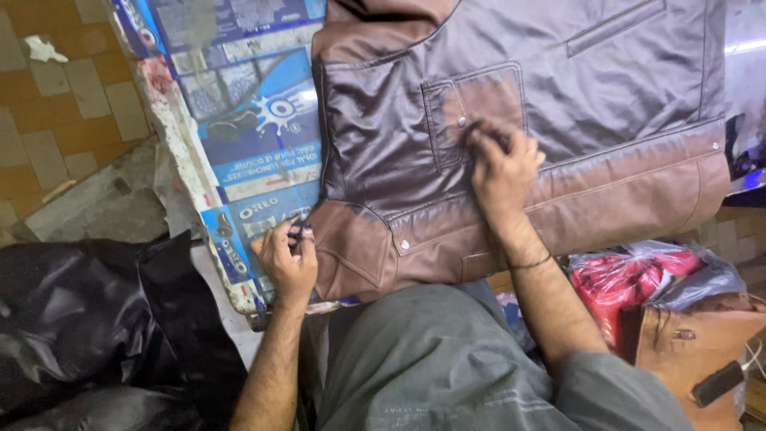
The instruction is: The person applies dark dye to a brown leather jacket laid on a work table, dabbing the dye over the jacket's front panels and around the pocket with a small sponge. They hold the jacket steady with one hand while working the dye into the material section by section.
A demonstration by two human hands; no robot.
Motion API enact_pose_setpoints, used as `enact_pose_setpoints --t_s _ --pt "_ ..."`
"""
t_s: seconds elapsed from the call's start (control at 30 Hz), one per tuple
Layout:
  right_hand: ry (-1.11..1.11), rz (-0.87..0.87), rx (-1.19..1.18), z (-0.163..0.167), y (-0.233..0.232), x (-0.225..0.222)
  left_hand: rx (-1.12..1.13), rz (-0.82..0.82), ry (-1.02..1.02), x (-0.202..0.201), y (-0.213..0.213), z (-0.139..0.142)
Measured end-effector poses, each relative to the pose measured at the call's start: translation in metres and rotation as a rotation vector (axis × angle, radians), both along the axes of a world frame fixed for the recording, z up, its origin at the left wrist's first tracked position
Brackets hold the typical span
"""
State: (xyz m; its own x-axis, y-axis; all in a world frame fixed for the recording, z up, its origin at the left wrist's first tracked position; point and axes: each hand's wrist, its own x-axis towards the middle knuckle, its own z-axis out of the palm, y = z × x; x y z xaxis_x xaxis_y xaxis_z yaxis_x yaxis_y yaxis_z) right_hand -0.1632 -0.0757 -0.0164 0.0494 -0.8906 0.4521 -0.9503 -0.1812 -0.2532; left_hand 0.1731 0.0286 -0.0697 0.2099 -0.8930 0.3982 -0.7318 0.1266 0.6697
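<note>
Mostly bare jacket (606,88) beyond right hand (503,172), fingers clenched on dark pad; left hand (289,259) pinching sth at table edge (203,199).

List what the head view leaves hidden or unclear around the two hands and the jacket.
- Dark thing under the right hand: its fingers cover it on the jacket pocket; kind unclear.
- Small dark item in the left hand: too small and wrapped by fingers.
- Jacket top and right side: cut off by the frame edges.
- Table surface: hidden beneath the jacket.
- Red contents of the bag: blurred by plastic.
</note>
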Motion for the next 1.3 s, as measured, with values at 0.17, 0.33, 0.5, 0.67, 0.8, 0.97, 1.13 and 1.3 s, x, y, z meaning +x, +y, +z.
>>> enact_pose_setpoints --t_s 0.17,0.33,0.5,0.67,0.8,0.97,1.13,1.3 --pt "0.038 0.159 -0.047 0.005 0.002 -0.001 0.012 -0.018 -0.001 0.001 0.000 -0.001" --pt "-0.048 0.002 0.036 0.007 -0.003 -0.003 0.030 -0.007 0.003 0.001 0.000 -0.003" --pt "0.050 0.136 -0.058 0.008 -0.029 -0.002 0.004 -0.017 -0.007 0.001 0.000 -0.003" --pt "-0.025 0.117 -0.058 0.013 -0.039 0.000 0.002 -0.015 0.008 0.001 -0.001 -0.002" --pt "0.116 0.197 -0.059 0.013 -0.047 -0.002 0.001 -0.025 0.005 0.003 -0.001 -0.003" --pt "0.120 0.274 -0.024 0.016 -0.055 -0.010 0.003 -0.006 0.014 0.002 0.001 -0.003" --pt "0.157 0.637 0.211 0.035 -0.051 -0.031 0.004 -0.009 0.026 0.002 -0.002 -0.002" --pt "0.199 0.559 0.060 0.024 -0.072 -0.032 0.004 -0.006 0.008 0.001 -0.002 -0.001"
